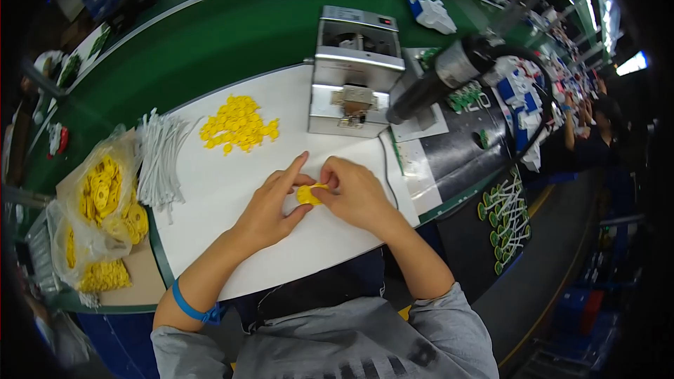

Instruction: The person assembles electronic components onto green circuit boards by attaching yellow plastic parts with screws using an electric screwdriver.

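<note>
Over the white work surface [232, 267], my two hands meet at a small round yellow plastic piece [307, 195]. My left hand [270, 203] has its thumb and fingers around the piece's left side, index finger stretched upward. Pinched on the right side of the same piece are the thumb and bent fingers of my right hand [354, 193]. My fingers partly hide it. Beyond my hands lies a loose pile of small yellow plastic parts [239, 124]. Left of that pile is a bundle of white cable-like strips [160, 161].
A silver metal machine [357, 70] stands behind the white surface, beside a black cylindrical tube [428, 84] on an arm. At left, plastic bags [105, 189] hold yellow discs. To the right hang green-and-yellow discs with white stems [502, 221]. Other people work farther off.
</note>
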`<state>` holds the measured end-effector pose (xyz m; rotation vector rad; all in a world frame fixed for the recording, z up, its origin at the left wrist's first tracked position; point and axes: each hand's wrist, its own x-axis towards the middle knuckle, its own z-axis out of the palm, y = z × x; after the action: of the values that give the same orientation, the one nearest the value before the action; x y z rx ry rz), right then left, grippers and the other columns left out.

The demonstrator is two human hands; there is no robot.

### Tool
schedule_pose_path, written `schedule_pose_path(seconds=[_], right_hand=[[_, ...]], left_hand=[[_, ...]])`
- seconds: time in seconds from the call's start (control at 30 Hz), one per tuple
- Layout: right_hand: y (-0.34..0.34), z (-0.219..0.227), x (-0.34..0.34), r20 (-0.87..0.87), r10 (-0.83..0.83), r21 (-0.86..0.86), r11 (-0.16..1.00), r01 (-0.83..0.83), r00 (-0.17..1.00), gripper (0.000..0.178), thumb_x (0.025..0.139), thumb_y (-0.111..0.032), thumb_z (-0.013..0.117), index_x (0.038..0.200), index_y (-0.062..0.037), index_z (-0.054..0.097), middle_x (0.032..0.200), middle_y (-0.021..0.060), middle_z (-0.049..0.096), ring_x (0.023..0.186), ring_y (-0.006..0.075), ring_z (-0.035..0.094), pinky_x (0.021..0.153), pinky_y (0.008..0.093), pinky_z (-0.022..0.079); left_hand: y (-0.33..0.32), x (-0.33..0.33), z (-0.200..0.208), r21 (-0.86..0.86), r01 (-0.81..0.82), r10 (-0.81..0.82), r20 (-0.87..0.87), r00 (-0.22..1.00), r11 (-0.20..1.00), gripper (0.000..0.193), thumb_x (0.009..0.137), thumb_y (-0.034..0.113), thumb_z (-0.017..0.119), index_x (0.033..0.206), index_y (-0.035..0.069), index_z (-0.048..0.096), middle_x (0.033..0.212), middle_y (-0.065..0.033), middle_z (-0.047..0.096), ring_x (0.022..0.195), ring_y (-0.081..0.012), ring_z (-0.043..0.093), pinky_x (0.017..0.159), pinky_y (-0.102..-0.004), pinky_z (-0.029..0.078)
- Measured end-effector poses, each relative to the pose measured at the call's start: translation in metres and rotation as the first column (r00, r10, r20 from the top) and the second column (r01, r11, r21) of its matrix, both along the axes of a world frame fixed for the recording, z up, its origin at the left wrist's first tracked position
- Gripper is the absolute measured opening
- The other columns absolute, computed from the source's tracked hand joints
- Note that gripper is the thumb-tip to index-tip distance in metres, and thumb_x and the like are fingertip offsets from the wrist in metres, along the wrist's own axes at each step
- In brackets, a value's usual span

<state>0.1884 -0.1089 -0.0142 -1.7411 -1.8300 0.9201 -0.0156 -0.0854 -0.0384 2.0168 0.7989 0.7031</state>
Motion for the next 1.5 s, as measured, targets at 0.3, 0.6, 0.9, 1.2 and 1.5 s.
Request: schedule_pose_path(seconds=[0.3,0.6,0.9,1.2,1.5], right_hand=[[-0.135,-0.025,0.020,-0.610,0.537,-0.065,0.699,-0.712,0.583,0.013,0.092,-0.013,0.066,0.094,-0.0005,0.067,0.078,0.0135,0.068,0.071,0.0242,0.066,0.068,0.0343,0.052],[-0.131,-0.249,0.076,-0.452,-0.053,0.033,0.997,0.077,0.890,0.043,0.105,-0.027,0.040,0.138,-0.0055,0.057,0.138,0.0178,0.060,0.124,0.0273,0.060,0.102,0.0384,0.050],[-0.129,-0.175,0.199,0.642,-0.379,0.575,0.813,-0.091,0.666,0.060,0.104,-0.039,0.036,0.156,-0.0083,0.033,0.162,0.0122,0.032,0.148,0.0235,0.033,0.124,0.0374,0.022],[-0.235,-0.173,0.191,0.884,-0.151,0.132,0.989,0.074,0.443,0.019,0.081,-0.020,0.064,0.087,-0.0079,0.077,0.096,0.0104,0.071,0.105,0.0267,0.058,0.092,0.0394,0.043],[-0.219,-0.207,0.150,0.661,0.143,-0.062,0.989,-0.136,0.737,0.026,0.077,-0.025,0.068,0.088,-0.0038,0.077,0.096,0.0183,0.075,0.095,0.0332,0.072,0.085,0.0442,0.057]], left_hand=[[-0.008,0.031,0.006,0.005,-0.027,0.027,-0.048,0.998,1.000,0.095,0.077,-0.001,0.078,0.158,0.007,0.029,0.114,-0.0111,0.071,0.105,-0.0225,0.066,0.091,-0.0322,0.050],[-0.044,0.059,0.013,0.014,-0.089,0.090,-0.068,0.994,0.996,0.091,0.079,-0.002,0.075,0.158,0.008,0.032,0.114,-0.0094,0.071,0.101,-0.0175,0.064,0.091,-0.0301,0.049],[-0.083,0.051,0.023,0.069,-0.086,0.089,-0.044,0.995,0.994,0.088,0.080,0.000,0.075,0.157,0.009,0.033,0.115,-0.0101,0.071,0.103,-0.0186,0.065,0.094,-0.0308,0.049],[-0.092,0.040,0.031,0.069,-0.094,0.099,-0.073,0.992,0.993,0.087,0.080,0.001,0.076,0.156,0.010,0.036,0.115,-0.0096,0.071,0.102,-0.0182,0.064,0.094,-0.0298,0.048],[-0.105,0.050,-0.014,0.122,-0.102,0.105,-0.015,0.994,0.987,0.076,0.085,0.000,0.073,0.154,0.007,0.041,0.119,-0.0089,0.070,0.109,-0.0151,0.063,0.097,-0.0279,0.046]])
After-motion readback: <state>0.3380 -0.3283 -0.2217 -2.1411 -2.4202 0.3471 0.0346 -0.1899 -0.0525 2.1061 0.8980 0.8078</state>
